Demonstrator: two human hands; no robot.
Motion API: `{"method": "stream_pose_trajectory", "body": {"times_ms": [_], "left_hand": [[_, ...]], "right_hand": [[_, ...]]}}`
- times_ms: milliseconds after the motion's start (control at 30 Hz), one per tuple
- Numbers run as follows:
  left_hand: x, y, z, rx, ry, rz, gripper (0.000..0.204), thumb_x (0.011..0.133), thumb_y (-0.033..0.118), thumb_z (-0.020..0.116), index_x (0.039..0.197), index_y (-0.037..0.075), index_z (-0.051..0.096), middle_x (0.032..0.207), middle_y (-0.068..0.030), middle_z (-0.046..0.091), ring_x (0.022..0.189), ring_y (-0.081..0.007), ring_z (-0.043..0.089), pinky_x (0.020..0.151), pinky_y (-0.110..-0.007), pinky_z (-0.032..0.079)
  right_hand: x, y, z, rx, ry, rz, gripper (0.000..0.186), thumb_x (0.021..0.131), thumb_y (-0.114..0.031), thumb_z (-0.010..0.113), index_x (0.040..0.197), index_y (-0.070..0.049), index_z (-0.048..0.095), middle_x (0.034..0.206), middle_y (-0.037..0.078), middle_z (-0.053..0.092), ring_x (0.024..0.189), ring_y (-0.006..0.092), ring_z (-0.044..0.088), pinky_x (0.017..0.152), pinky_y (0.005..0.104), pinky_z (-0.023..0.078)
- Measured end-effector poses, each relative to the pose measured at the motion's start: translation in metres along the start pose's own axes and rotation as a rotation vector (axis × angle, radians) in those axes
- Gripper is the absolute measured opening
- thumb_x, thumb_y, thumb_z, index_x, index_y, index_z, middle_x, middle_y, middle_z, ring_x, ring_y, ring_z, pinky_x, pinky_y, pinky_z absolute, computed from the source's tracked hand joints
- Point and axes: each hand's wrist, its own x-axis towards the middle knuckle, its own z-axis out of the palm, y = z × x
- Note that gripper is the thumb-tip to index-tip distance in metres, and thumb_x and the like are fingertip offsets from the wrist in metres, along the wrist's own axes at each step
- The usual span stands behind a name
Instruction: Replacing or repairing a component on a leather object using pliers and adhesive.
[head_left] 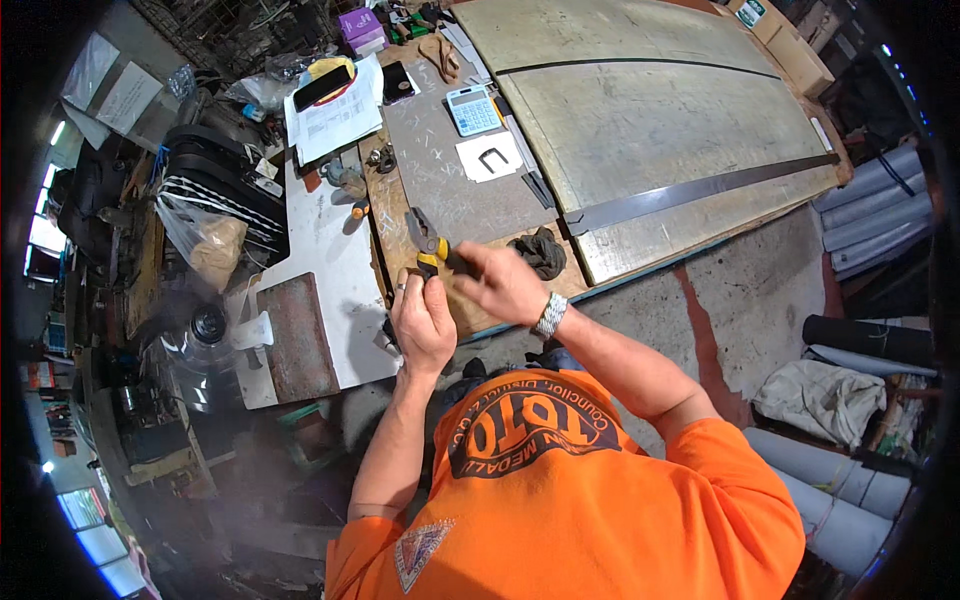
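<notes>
I hold a pair of pliers (pixel 427 238) with black and yellow handles over the near edge of the workbench. Its grey jaws point away from me, up and to the left. My left hand (pixel 422 325) is closed round the lower handle, with a ring showing on one finger. From the right, my right hand (pixel 505 285) has its fingers on the other handle; they are slightly blurred. Whether anything sits in the jaws is too small to tell. A dark crumpled cloth (pixel 540 253) lies just beyond my right hand, and an orange-and-black tool handle (pixel 359 212) lies left of the pliers.
A white paper with a black U-shaped piece (pixel 493 160), a blue calculator (pixel 472 109) and phones on papers (pixel 340 115) lie farther back. Large sheet panels (pixel 640 100) with a long metal strip (pixel 700 192) cover the right. A rusty plate (pixel 299 335) lies left.
</notes>
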Motion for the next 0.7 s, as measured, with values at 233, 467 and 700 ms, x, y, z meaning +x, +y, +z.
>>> {"method": "stream_pose_trajectory", "body": {"times_ms": [233,467,700], "left_hand": [[0.000,0.002,0.002,0.022,0.023,0.036,0.027,0.102,0.017,0.048,0.084,-0.003,0.050,0.082,-0.0256,0.051,0.075,-0.0482,0.052,0.064,-0.053,0.040],[-0.002,-0.008,0.003,0.085,0.024,0.066,0.029,0.102,0.016,0.044,0.081,-0.002,0.054,0.077,-0.0191,0.054,0.072,-0.0402,0.053,0.065,-0.048,0.041],[0.001,-0.006,0.002,0.027,0.010,0.042,0.029,0.102,0.018,0.047,0.082,-0.003,0.050,0.081,-0.0252,0.051,0.075,-0.0470,0.052,0.064,-0.052,0.040]], "right_hand": [[0.008,-0.003,-0.006,0.035,0.065,0.024,0.026,0.083,-0.008,0.070,0.107,-0.002,0.062,0.082,0.020,0.066,0.072,0.0358,0.065,0.066,0.0385,0.052],[0.012,0.011,-0.005,-0.019,0.122,-0.072,0.022,0.087,-0.011,0.070,0.104,-0.002,0.061,0.077,0.016,0.063,0.067,0.0249,0.063,0.064,0.0343,0.051],[0.011,0.002,-0.011,0.001,0.107,-0.044,0.025,0.083,-0.013,0.071,0.103,-0.001,0.060,0.078,0.019,0.065,0.070,0.0327,0.064,0.063,0.0393,0.052]]}}
